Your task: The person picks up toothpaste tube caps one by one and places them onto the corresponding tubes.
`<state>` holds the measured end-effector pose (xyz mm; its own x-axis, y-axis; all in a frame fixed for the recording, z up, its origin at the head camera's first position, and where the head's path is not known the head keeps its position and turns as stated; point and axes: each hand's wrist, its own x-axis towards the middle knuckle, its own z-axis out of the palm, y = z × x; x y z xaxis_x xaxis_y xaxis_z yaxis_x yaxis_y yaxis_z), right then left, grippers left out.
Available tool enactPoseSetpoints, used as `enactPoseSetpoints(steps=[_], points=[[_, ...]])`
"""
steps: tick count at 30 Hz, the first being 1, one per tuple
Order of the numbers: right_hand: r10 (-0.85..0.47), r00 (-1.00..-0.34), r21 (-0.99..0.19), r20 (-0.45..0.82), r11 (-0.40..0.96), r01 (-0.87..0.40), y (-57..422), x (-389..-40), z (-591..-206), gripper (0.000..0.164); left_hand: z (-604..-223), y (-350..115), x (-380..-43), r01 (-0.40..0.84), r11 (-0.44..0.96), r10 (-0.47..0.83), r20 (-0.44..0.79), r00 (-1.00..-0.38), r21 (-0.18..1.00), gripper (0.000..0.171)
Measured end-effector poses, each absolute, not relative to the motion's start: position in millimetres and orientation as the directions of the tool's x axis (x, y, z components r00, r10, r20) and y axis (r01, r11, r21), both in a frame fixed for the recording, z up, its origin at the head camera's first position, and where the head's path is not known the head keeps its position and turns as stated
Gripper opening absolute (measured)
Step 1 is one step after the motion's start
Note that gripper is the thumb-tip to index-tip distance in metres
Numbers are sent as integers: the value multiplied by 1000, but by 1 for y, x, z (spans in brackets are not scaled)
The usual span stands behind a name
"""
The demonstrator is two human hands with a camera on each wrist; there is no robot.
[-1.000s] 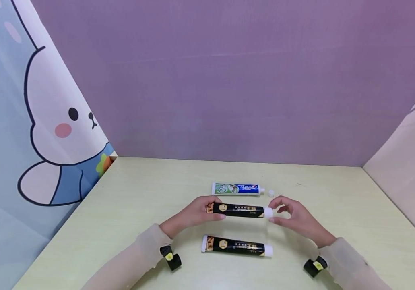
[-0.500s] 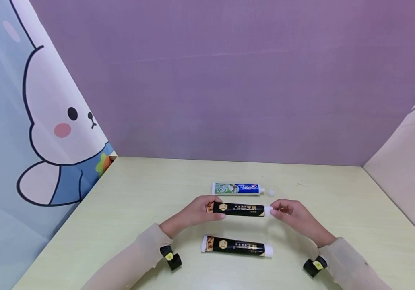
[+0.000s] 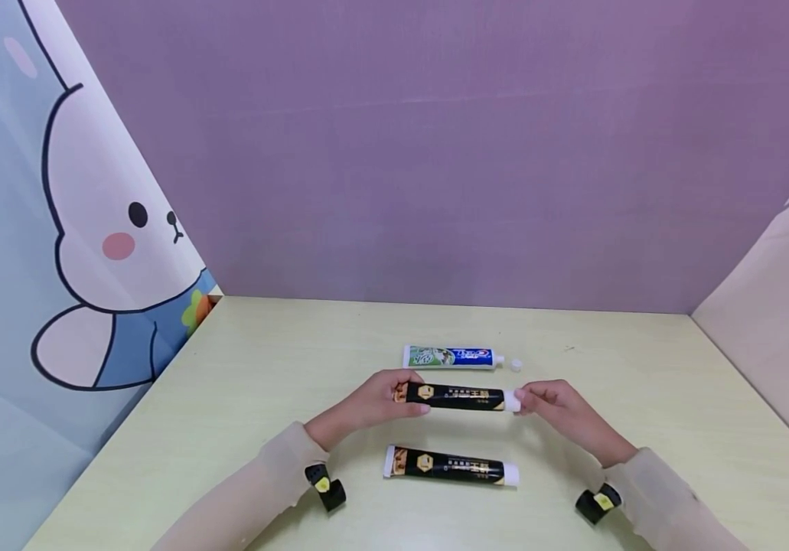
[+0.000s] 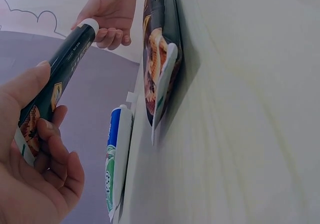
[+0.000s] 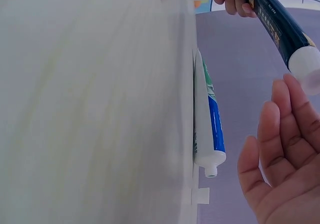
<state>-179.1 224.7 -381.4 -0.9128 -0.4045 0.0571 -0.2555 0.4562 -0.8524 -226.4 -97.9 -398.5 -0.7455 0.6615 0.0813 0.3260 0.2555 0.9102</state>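
My left hand [image 3: 375, 401] holds a black toothpaste tube [image 3: 459, 396] by its flat end, above the table. At the tube's other end, the thumb and fingers of my right hand [image 3: 565, 411] pinch its white cap [image 3: 512, 401]. In the right wrist view the fingertips meet that cap [image 5: 305, 67], and the thumb is out of sight. A second black toothpaste tube [image 3: 451, 467], with a white cap, lies nearer on the table. Farther back lies a blue and green toothpaste tube [image 3: 451, 357], uncapped, with a small loose cap [image 3: 516, 365] by its nozzle.
The pale wooden table [image 3: 284, 344] ends at a purple backdrop [image 3: 435, 168]. A cloth with a cartoon rabbit [image 3: 112, 222] hangs on the left, and a pale panel [image 3: 780, 321] closes the right side.
My right fingers have closed from a loose spread around the cap to a pinch on it, and the hand has turned slightly. The left hand and the tubes look nearly unmoved.
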Motion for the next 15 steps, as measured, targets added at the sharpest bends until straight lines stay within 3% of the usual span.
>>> enactPoseSetpoints(steps=[9, 15], points=[[-303, -953, -841, 33, 507, -190, 222, -178, -378, 39, -397, -98, -227, 329, 247, 665, 88, -742, 911, 24], [-331, -926, -818, 180, 472, -328, 223, -178, -383, 23, -397, -99, -226, 323, 256, 659, 80, -748, 911, 25]])
